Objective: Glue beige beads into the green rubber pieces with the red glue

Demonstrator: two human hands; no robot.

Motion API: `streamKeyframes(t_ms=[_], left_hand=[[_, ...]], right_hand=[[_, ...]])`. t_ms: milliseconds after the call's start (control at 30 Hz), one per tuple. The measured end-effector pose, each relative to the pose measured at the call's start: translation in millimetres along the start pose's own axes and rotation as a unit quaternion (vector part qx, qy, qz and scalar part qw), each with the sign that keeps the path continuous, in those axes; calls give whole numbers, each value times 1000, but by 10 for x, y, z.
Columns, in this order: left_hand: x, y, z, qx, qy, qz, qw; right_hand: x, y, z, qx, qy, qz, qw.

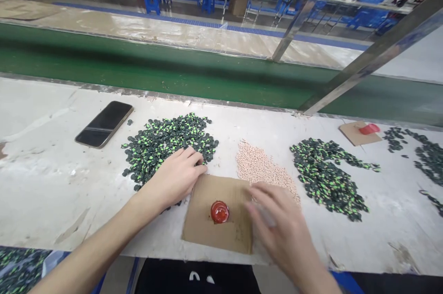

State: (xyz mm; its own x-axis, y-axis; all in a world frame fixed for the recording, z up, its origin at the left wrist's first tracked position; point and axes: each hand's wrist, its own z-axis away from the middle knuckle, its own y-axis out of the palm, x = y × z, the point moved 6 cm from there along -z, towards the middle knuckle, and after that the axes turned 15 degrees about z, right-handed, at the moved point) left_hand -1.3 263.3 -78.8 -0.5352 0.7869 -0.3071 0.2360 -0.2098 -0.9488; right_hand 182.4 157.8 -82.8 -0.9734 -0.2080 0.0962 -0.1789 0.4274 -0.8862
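Head view of a scuffed white worktop beside a green conveyor belt. No bins or trays are present; the small parts lie loose in heaps, and the only carrier is a flat brown cardboard square, which bears a single small round glossy red cap near its middle.

The left hand rests at the near edge of a heap of small black-and-green plastic pieces, its fingers curled loosely and closed around nothing visible, fingertips touching the far left corner of the cardboard. The right hand hangs just right of the red cap, fingers spread and empty, over the cardboard's right edge and the near end of a heap of pale pink pellets; motion blur hides whether it touches either.

A second heap of black-and-green pieces lies to the right, well apart from both hands. A black smartphone lies face up to the left. A further cardboard piece with a red item sits far right, too small to make out. More dark pieces are cut off by the right edge.
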Motion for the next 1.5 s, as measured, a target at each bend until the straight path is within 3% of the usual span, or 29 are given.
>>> streamKeyframes(t_ms=[100,200,400,500,600,767,933,1100,1167,1233,1300,1333,1433,1500], left_hand=[[5,1,-13,6,-2,-3,1000],[11,3,-26,11,-2,-4,1000],[38,0,-21,-7,-14,28,999],[70,-53,-22,-41,-31,74,996],[78,-158,31,-93,-67,130,985],[-123,-194,432,-169,-160,195,953],[-368,164,872,-203,-253,263,909],[-446,350,912,-233,-271,292,887],[-419,319,912,-254,-295,333,859],[-378,278,919,-271,-319,407,812],[-343,260,916,-272,-341,497,751],[-342,259,902,-262,-348,539,721],[-431,233,808,-230,-352,637,646],[-544,180,731,-246,-346,675,603]], right_hand=[[267,53,137,39,-32,-24,998],[305,104,193,56,-30,-33,997],[-175,23,52,25,15,42,999],[-428,11,2,18,48,84,995],[-518,62,4,29,54,87,994],[-517,128,5,23,60,58,996],[-556,142,-31,1,75,23,997],[-617,55,-51,-34,122,-21,992],[-629,-34,-39,-49,155,-46,986],[-604,-133,-20,-52,188,-78,978],[-571,-188,18,-40,249,-199,947],[-543,-185,46,-29,290,-291,911],[-346,-106,137,20,387,-547,742],[-175,-72,187,57,415,-617,666]])
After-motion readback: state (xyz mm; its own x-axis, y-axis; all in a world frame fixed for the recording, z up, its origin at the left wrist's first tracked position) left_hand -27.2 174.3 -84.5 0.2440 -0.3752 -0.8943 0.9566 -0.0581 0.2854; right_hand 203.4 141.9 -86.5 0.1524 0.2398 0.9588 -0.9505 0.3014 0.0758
